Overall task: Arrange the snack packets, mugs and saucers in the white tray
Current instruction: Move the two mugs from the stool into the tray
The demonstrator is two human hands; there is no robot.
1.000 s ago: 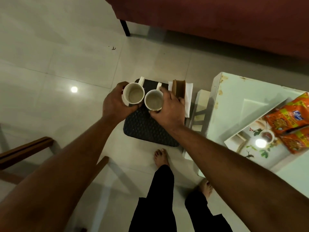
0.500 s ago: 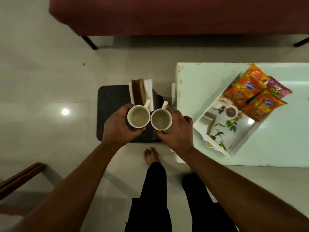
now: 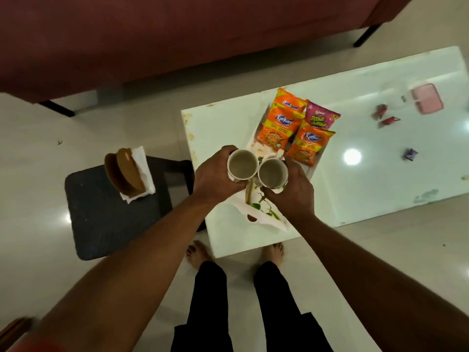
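Both mugs have travelled from above the dark stool (image 3: 111, 214) to above the white tray (image 3: 266, 219). Left mug (image 3: 241, 164) and right mug (image 3: 272, 173) are pale, empty, rims nearly touching. Snack packets (image 3: 294, 128) fill the tray's far end; its near end lies bare. Left hand (image 3: 215, 177) and right hand (image 3: 291, 191) each wrap a mug, arms outstretched.

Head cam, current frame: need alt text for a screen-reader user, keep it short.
Seen from above, a person's left hand and right hand each hold an empty white mug over a white floral tray on a glossy white table. Four snack packets fill the tray's far end. Brown saucers wait on a dark stool to the left.
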